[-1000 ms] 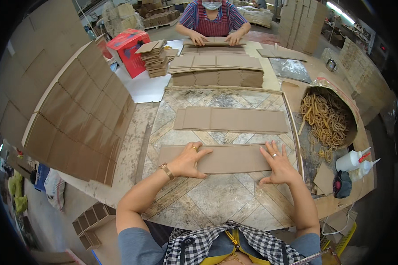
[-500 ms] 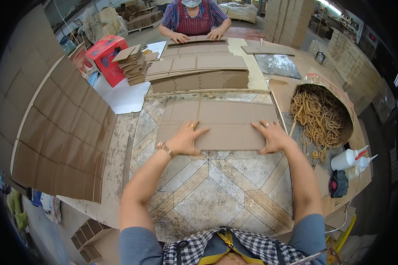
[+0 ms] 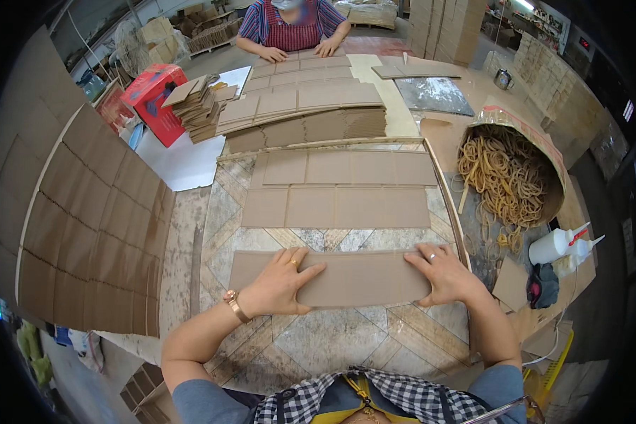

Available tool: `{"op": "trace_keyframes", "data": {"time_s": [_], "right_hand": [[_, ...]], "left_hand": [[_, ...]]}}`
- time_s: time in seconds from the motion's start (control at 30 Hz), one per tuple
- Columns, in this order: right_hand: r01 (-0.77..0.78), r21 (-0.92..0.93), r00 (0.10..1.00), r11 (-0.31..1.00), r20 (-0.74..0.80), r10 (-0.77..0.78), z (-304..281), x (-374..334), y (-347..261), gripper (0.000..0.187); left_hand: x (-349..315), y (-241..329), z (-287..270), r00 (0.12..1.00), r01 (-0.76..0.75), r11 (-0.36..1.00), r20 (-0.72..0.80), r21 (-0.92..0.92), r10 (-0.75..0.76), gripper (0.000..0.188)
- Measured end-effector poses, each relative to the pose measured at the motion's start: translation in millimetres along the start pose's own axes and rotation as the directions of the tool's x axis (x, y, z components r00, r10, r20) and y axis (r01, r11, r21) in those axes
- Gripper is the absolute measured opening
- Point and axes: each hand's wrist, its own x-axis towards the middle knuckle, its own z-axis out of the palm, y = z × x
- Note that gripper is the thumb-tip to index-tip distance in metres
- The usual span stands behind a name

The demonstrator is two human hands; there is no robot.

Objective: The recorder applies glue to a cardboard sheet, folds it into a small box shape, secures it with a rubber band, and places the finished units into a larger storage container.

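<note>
A long flat brown cardboard strip [image 3: 364,277] lies across the tiled table [image 3: 318,339] close to me. My left hand [image 3: 279,283] presses flat on its left part, fingers spread, with a ring and a wrist bracelet. My right hand [image 3: 445,272] presses flat on its right end. Farther from me, two similar scored cardboard strips lie side by side: the nearer strip [image 3: 336,207] and the farther strip [image 3: 350,168]. Neither hand grips anything.
A tall stack of large cardboard sheets [image 3: 85,212] leans at my left. More cardboard blanks [image 3: 304,113] lie piled beyond. A tub of rubber bands [image 3: 509,177] and white glue bottles [image 3: 558,244] stand at right. A red box [image 3: 155,99] stands far left. Another person [image 3: 293,25] works opposite.
Both hands have come back toward me and now press a new strip near the table's front. The strip pushed forward earlier lies beside the far one.
</note>
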Motion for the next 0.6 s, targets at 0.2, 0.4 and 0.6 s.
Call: {"op": "trace_keyframes", "data": {"time_s": [0.2, 0.4, 0.6], "right_hand": [[-0.071, 0.096, 0.988, 0.993, -0.132, 0.083, -12.5, 29.0, 40.3, 0.089], [-0.14, 0.154, 0.982, 0.978, -0.101, 0.157, -21.3, 18.6, 23.2, 0.083], [0.18, 0.308, 0.981, 0.934, -0.128, -0.146, 13.5, -46.0, -4.6, 0.074]], "left_hand": [[43.1, -48.1, 16.2, 0.999, 0.032, 0.99, -0.002, -0.141, -0.033, 0.082], [42.0, -44.4, 28.1, 0.981, -0.039, 0.999, -0.189, -0.03, 0.033, 0.086], [-25.4, 45.0, 14.4, 0.992, -0.078, 0.978, 0.082, -0.196, 0.095, 0.067]]}}
